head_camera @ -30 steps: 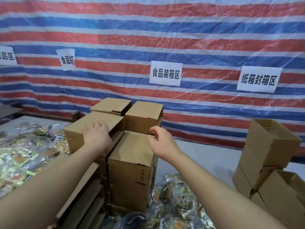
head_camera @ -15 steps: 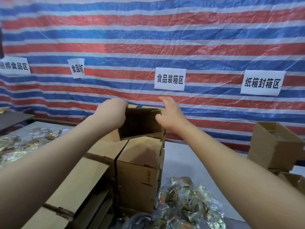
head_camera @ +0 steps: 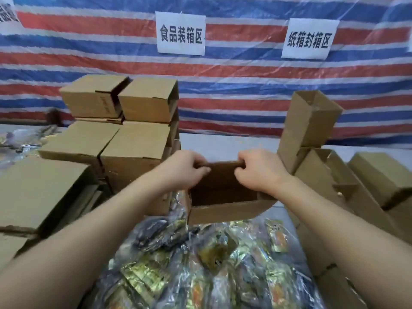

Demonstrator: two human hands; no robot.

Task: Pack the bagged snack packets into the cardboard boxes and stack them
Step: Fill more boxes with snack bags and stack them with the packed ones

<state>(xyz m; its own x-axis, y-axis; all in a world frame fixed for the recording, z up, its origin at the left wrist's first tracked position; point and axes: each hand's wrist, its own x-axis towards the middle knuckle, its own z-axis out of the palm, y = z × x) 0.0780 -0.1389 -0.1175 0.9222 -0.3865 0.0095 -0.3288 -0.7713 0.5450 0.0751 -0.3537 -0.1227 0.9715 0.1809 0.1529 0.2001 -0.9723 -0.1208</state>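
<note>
Gripping far flap of open cardboard box (head_camera: 223,210): left hand (head_camera: 185,168) and right hand (head_camera: 256,170), fingers curled over flap edge. Box mouth up, just below hands, resting at far edge of bagged snack packets (head_camera: 211,264). Stacked closed boxes (head_camera: 133,139) left of grip; open boxes (head_camera: 310,117) right.

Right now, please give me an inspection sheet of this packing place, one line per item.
Surface: grey table, bare strip behind the held box.
Job's things: open box, inside looks empty; snack packets in clear bags in front.
Clutter: closed boxes stacked at left; open boxes piled at right.
Grippers: left hand and right hand grip the open box's far flap.
Cables: nothing seen.
Surroundings: striped tarp with paper signs.
</note>
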